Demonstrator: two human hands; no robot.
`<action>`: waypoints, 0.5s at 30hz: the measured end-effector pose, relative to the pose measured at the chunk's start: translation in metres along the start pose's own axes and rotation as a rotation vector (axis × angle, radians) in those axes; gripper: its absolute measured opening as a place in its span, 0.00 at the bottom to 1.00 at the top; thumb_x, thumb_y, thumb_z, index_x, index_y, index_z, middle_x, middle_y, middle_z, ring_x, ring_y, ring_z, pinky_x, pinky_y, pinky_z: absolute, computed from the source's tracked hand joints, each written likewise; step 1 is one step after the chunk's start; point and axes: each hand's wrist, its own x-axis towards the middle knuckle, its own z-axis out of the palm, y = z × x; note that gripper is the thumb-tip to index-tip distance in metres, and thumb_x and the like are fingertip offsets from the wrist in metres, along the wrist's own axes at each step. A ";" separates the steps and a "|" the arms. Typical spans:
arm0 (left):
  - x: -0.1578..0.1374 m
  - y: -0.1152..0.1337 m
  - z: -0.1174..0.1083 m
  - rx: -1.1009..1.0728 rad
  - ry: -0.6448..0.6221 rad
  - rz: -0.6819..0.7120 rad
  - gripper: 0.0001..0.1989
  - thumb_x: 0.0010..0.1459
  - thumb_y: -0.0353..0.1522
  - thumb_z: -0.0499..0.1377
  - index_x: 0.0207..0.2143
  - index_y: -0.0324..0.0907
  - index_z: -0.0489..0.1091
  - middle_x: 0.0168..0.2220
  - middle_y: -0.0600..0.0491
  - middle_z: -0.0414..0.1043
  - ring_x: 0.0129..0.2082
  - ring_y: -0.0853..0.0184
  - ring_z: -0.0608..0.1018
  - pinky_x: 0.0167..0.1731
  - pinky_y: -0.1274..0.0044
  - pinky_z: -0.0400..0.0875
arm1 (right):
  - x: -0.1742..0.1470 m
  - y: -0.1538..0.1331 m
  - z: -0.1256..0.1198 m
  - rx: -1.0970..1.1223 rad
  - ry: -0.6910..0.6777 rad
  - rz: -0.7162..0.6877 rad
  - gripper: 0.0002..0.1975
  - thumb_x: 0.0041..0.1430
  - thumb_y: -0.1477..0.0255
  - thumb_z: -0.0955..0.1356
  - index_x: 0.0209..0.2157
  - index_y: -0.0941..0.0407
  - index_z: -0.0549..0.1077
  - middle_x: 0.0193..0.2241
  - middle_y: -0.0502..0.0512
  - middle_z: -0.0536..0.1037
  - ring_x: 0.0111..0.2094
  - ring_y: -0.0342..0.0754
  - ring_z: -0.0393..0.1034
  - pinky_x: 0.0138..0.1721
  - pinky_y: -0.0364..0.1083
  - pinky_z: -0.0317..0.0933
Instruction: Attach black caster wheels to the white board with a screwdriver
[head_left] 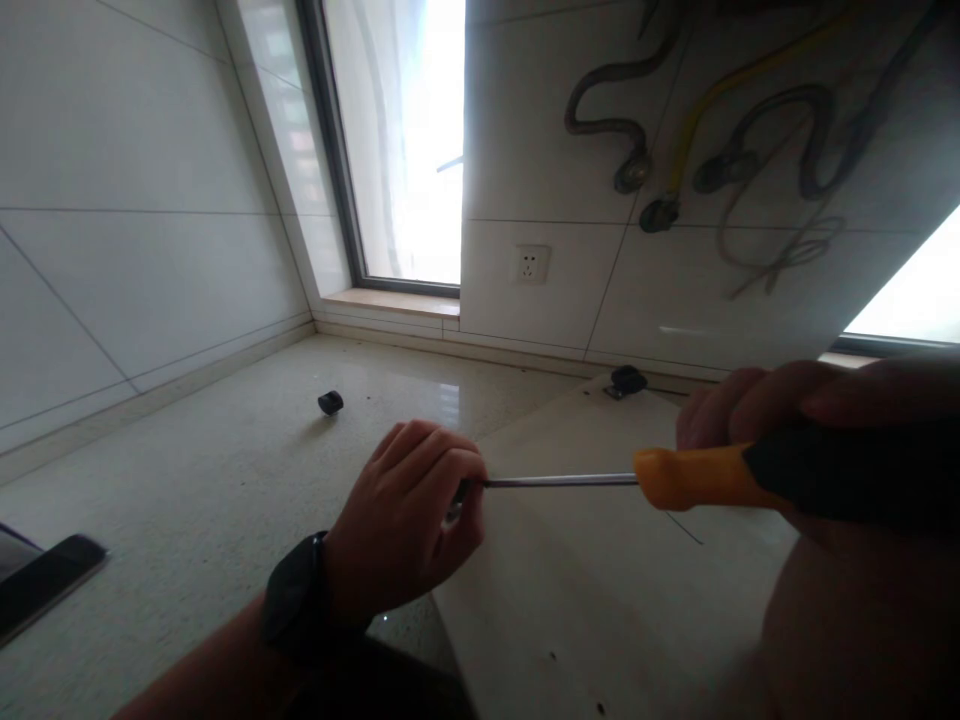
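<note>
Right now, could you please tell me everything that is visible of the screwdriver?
The screwdriver has a straight, thin, metallic shaft and a thick handle, orange in front and dark behind, apparently plastic. It runs nearly level across the picture, over the pale board. The right hand grips the handle. The shaft's far end reaches the left hand, which pinches a small metallic piece; the tip is hidden there.

Window (409, 150) backlight blown out | speckled floor (217, 460) pale glare | right hand (840, 395) shadowed | hoses (694, 117) dim, hazy
</note>
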 end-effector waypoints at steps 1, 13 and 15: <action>0.000 0.000 -0.001 0.001 0.004 0.001 0.06 0.60 0.21 0.58 0.38 0.39 0.68 0.35 0.50 0.73 0.36 0.62 0.71 0.38 0.68 0.68 | 0.001 0.000 -0.002 -0.006 -0.066 -0.013 0.14 0.59 0.66 0.76 0.45 0.56 0.83 0.31 0.61 0.81 0.29 0.63 0.77 0.25 0.61 0.73; -0.002 -0.007 -0.010 0.223 -0.065 0.108 0.09 0.63 0.31 0.60 0.45 0.37 0.69 0.42 0.45 0.76 0.40 0.56 0.74 0.40 0.63 0.70 | 0.007 0.005 0.022 -0.025 0.068 0.001 0.13 0.60 0.62 0.74 0.42 0.56 0.83 0.34 0.57 0.78 0.31 0.54 0.75 0.26 0.53 0.70; -0.011 -0.004 -0.012 0.276 -0.106 0.132 0.10 0.64 0.30 0.59 0.47 0.36 0.69 0.43 0.44 0.76 0.40 0.57 0.74 0.40 0.64 0.71 | 0.007 0.011 0.024 -0.024 0.061 0.009 0.08 0.62 0.67 0.73 0.43 0.53 0.82 0.36 0.56 0.78 0.31 0.51 0.75 0.26 0.50 0.69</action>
